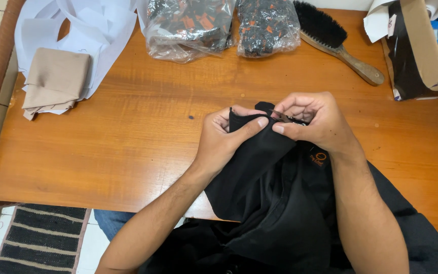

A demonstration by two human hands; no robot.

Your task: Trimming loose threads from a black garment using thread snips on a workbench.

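A black garment (275, 198) lies over the near edge of the wooden table (128, 132) and hangs down into my lap; a small orange emblem shows on it. My left hand (226, 137) pinches a folded edge of the black cloth between thumb and fingers. My right hand (313, 122) is closed on a small dark metal tool, which looks like thread snips (284, 117), its tip touching the cloth edge between both hands.
At the back lie two clear plastic bags of black-and-orange items (191, 25) (267, 25), a wooden-handled brush (338, 40), and a cardboard box (422, 45) at right. Folded beige cloth (54, 78) rests on white paper pieces (77, 25) at left. A striped mat (41, 238) covers the floor.
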